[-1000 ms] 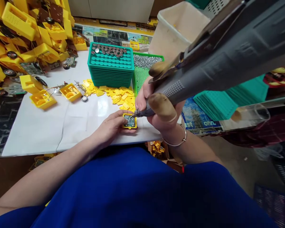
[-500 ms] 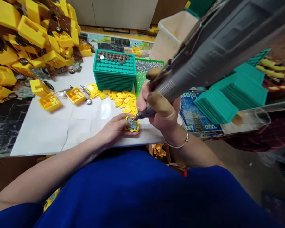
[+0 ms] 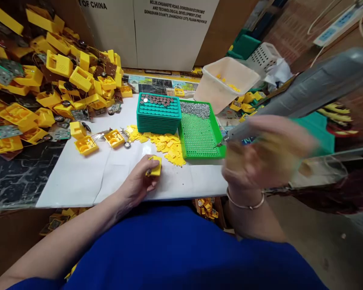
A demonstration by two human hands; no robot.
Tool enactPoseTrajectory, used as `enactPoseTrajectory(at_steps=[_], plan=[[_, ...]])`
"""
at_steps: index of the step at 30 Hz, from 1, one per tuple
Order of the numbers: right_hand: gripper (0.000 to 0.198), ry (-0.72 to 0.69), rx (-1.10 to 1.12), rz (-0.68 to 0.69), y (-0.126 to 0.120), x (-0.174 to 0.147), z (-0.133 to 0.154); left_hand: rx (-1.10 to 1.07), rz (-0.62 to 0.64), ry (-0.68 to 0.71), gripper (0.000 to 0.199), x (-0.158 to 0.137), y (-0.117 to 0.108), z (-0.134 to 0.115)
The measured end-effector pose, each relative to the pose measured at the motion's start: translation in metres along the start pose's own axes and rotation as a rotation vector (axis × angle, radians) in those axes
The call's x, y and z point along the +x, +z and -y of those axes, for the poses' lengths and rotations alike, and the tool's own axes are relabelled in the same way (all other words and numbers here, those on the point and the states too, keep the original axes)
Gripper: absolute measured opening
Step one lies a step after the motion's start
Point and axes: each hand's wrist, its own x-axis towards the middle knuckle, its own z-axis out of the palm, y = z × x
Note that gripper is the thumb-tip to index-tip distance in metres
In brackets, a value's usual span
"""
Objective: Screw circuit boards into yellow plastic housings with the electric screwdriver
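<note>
My left hand (image 3: 138, 179) is closed around a small yellow plastic housing (image 3: 156, 167), now with a plain yellow side up; the circuit board seen in it earlier is out of sight. My right hand (image 3: 257, 157), smeared by motion, grips a grey electric screwdriver (image 3: 314, 88). The tool slants down to the left, and its bit is over the right edge of a green perforated tray (image 3: 199, 135). A heap of small silvery screws (image 3: 196, 109) lies in the tray's far end. Loose yellow plastic pieces (image 3: 166, 145) are strewn between the tray and my left hand.
Stacked teal trays (image 3: 159, 121) hold dark round parts on top. Yellow housings with wires and boards (image 3: 78, 80) are piled at the left. Two opened yellow housings (image 3: 86, 146) sit nearer. A whitish bin (image 3: 211, 86) stands behind the green tray; cardboard boxes (image 3: 166, 36) line the back.
The screwdriver has left the yellow housing and moved right to the green tray. My left hand has turned the housing over, hiding its board. The view has tilted up.
</note>
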Motion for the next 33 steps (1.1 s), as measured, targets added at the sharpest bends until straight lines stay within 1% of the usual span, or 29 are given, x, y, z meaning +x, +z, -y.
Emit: enactPoseTrajectory(at_steps=[1, 2, 3, 4, 5, 7, 10, 12, 14, 19, 24, 26, 28, 30, 31, 32, 33], plan=[[0.021, -0.056, -0.03, 0.138, 0.009, 0.006, -0.005, -0.013, 0.014, 0.009, 0.032, -0.001, 0.0, -0.001], [0.015, -0.217, -0.105, 0.364, 0.022, 0.014, -0.012, -0.021, 0.03, 0.013, 0.032, -0.002, 0.0, -0.001], [0.021, -0.351, -0.181, 0.531, 0.036, 0.024, -0.021, -0.018, 0.047, 0.01, 0.033, -0.002, 0.0, -0.001], [0.027, -0.438, -0.263, 0.647, 0.051, 0.035, -0.031, -0.007, 0.068, -0.001, 0.034, -0.003, -0.001, -0.002], [0.029, -0.479, -0.349, 0.733, 0.065, 0.046, -0.042, 0.007, 0.095, -0.016, 0.034, -0.004, -0.002, -0.002], [0.03, -0.512, -0.493, 0.87, 0.088, 0.066, -0.061, 0.019, 0.152, -0.045, 0.037, -0.005, -0.007, -0.002], [0.027, -0.566, -0.59, 0.987, 0.107, 0.082, -0.077, -0.016, 0.193, -0.067, 0.039, -0.007, -0.017, -0.002], [0.026, -0.588, -0.606, 1.004, 0.112, 0.086, -0.079, -0.057, 0.196, -0.064, 0.036, -0.009, -0.023, -0.002], [0.024, -0.58, -0.626, 1.005, 0.115, 0.088, -0.079, -0.093, 0.203, -0.061, 0.032, -0.012, -0.027, -0.002], [0.016, -0.499, -0.642, 1.011, 0.126, 0.09, -0.082, -0.149, 0.217, -0.056, 0.024, -0.016, -0.026, -0.003], [0.01, -0.42, -0.561, 0.952, 0.135, 0.094, -0.099, -0.138, 0.181, 0.036, 0.029, -0.019, -0.023, 0.001], [0.011, -0.378, -0.523, 0.91, 0.133, 0.091, -0.097, -0.119, 0.158, 0.089, 0.034, -0.021, -0.023, 0.004], [0.01, -0.32, -0.418, 0.85, 0.125, 0.08, -0.084, -0.105, 0.119, 0.152, 0.04, -0.021, -0.023, 0.008], [0.004, -0.227, -0.243, 0.787, 0.113, 0.057, -0.061, -0.1, 0.063, 0.223, 0.045, -0.02, -0.023, 0.011], [0.002, -0.155, -0.138, 0.765, 0.106, 0.041, -0.048, -0.101, 0.029, 0.257, 0.046, -0.019, -0.022, 0.013], [0.004, -0.056, -0.025, 0.756, 0.099, 0.022, -0.034, -0.105, -0.002, 0.288, 0.047, -0.017, -0.022, 0.016], [0.006, 0.048, 0.084, 0.773, 0.093, 0.003, -0.022, -0.107, -0.03, 0.311, 0.048, -0.015, -0.022, 0.018]])
